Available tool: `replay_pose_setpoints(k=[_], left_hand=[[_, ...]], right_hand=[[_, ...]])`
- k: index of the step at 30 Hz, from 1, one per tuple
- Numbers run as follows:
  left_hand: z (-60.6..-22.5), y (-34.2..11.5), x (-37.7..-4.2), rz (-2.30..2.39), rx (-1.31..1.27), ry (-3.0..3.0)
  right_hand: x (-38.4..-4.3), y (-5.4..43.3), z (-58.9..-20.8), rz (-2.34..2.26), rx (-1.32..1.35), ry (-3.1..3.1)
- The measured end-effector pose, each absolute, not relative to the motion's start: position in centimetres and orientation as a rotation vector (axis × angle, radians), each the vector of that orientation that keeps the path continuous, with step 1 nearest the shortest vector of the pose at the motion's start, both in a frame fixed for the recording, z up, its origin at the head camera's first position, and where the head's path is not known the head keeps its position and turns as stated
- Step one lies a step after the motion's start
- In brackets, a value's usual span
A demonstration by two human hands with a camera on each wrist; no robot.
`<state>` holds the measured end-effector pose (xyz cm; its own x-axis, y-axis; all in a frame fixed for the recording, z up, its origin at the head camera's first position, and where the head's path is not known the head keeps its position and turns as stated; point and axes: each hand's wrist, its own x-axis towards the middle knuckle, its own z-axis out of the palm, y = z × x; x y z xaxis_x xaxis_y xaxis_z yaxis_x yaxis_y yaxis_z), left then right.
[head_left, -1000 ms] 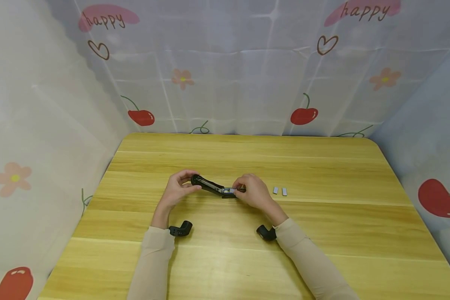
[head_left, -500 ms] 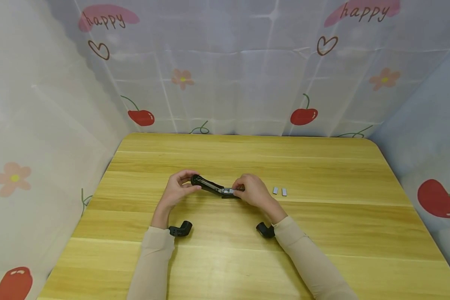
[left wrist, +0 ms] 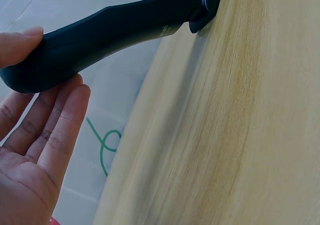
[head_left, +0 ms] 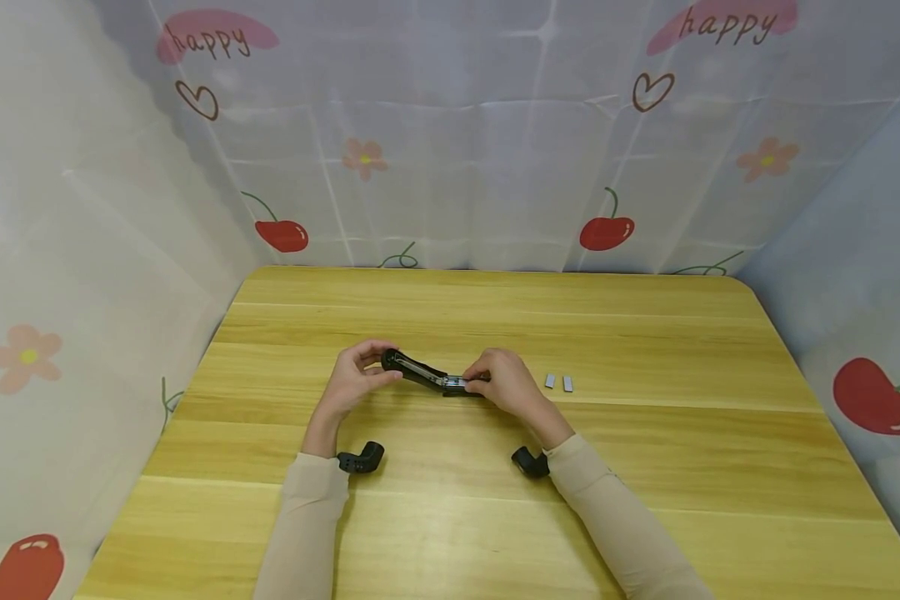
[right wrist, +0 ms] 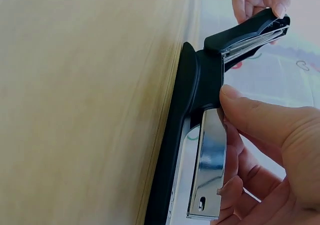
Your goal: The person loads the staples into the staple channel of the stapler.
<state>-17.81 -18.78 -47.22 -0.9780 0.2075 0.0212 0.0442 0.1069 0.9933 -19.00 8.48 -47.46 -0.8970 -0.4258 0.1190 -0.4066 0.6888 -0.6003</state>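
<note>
A black stapler [head_left: 418, 369] lies with its top arm swung wide open, the metal staple channel [right wrist: 211, 160] showing silver in the right wrist view. My left hand [head_left: 354, 379] grips the rounded end of the raised arm, thumb on one side and fingers on the other, as the left wrist view shows too. My right hand [head_left: 504, 382] pinches the lower part at the channel between thumb and fingers; the thumb tip [right wrist: 231, 92] presses near the inner end of the channel. What lies under those fingers is hidden. Two small grey staple strips [head_left: 550, 381] lie to the right.
The wooden table [head_left: 450, 517] carries the stapler and strips. Black wrist-worn camera mounts [head_left: 362, 457] stick out from both sleeves. A printed curtain [head_left: 450, 167] hangs right behind the table's far edge and down the sides.
My right fingertips shift slightly along the channel of the stapler. My left hand and the raised arm stay put.
</note>
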Motion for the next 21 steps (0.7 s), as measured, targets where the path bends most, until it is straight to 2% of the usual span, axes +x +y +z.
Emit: replay_pose_setpoints(k=[9, 21], left_hand=[[-47.0, -18.7, -17.7, 1.984, 0.244, 2.257], [-47.1, -18.8, -17.7, 1.974, 0.246, 2.274]], right_hand=[[-18.6, 9.0, -47.4, -1.037, -0.684, 2.89], [-17.6, 12.7, -46.9, -1.221, -0.433, 2.985]])
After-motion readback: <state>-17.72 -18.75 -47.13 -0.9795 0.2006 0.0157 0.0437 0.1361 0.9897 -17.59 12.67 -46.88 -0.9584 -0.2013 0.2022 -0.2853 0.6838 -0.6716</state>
